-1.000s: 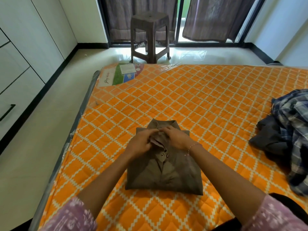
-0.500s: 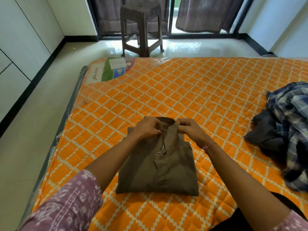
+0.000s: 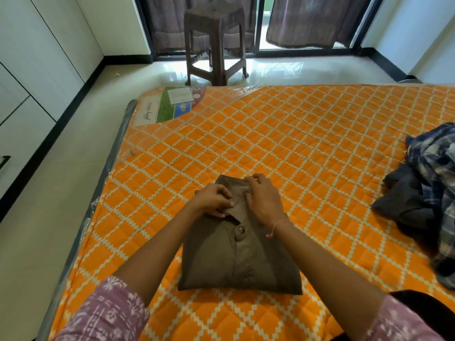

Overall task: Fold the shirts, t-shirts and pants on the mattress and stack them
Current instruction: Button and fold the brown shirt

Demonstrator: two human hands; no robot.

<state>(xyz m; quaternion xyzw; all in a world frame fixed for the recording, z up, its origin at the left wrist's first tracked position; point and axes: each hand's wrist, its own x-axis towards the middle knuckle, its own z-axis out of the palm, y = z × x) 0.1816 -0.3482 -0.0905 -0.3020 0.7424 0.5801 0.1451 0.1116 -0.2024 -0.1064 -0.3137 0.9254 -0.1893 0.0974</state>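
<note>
A folded olive-brown shirt (image 3: 240, 262) lies button side up on the orange quilted mattress (image 3: 307, 148), right in front of me. Both hands are at its collar end. My left hand (image 3: 213, 200) pinches the left collar flap with curled fingers. My right hand (image 3: 263, 200) pinches the right collar flap near its top edge. A heap of unfolded clothes sits at the right edge: a blue plaid shirt (image 3: 435, 168) over a dark grey garment (image 3: 403, 200).
A brown plastic stool (image 3: 215, 43) stands on the tiled floor beyond the mattress, before curtained glass doors. White cupboards (image 3: 29, 70) line the left wall. The mattress's far left corner carries a printed label (image 3: 170, 107) under plastic wrap.
Both hands stayed at the collar, shifting their pinch along the flaps. The view tilted slightly. The shirt has not moved on the mattress.
</note>
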